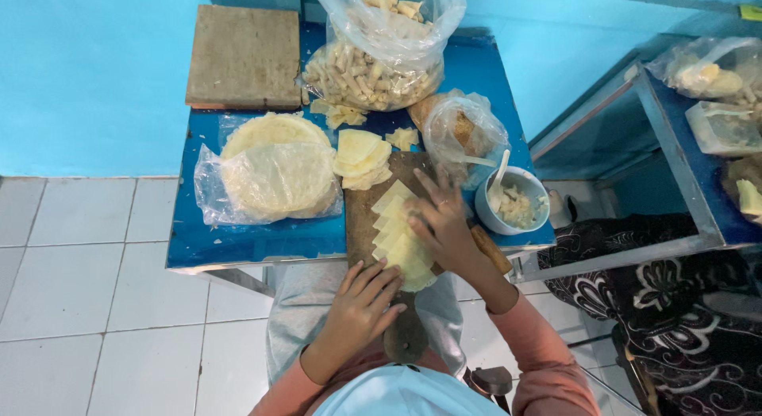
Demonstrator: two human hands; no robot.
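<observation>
A wooden cutting board [362,212] lies on the blue table [238,241], with a row of overlapping pale yellow wrapper pieces [399,240] on it. My left hand [361,303] rests its fingertips on the near end of that row. My right hand [444,220] lies flat on the right side of the row, fingers spread. Neither hand grips anything. A wooden handle [492,251] pokes out under my right wrist.
A stack of round wrappers in clear plastic [274,176] lies at left. Cut wrapper pieces [361,156] sit behind the board. A big bag of rolled pieces [377,55], a wooden block [244,57], and a blue bowl with filling and a spoon [513,202] stand around. A shelf [675,146] is at right.
</observation>
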